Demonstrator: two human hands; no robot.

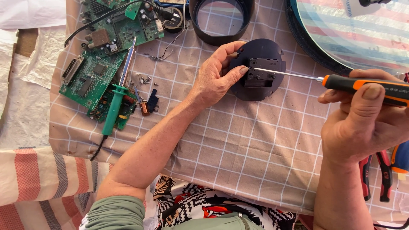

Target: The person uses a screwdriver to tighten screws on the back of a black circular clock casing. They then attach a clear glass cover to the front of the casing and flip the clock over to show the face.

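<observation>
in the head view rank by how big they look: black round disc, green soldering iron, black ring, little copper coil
1. black round disc
2. black ring, partly cut off, so uncertain against the disc
3. green soldering iron, long but thin
4. copper coil

left hand (215,79) reaches forward, fingers curled, thumb pinching — right hand (362,121) fisted, thumb pressed on top.

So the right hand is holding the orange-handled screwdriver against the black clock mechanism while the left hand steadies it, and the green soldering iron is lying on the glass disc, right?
Not quite. In the head view the green soldering iron lies across the green circuit boards at the left, not on the glass disc. The rest holds: the right hand holds the orange-handled screwdriver to the black clock mechanism, and the left hand steadies it.
</observation>
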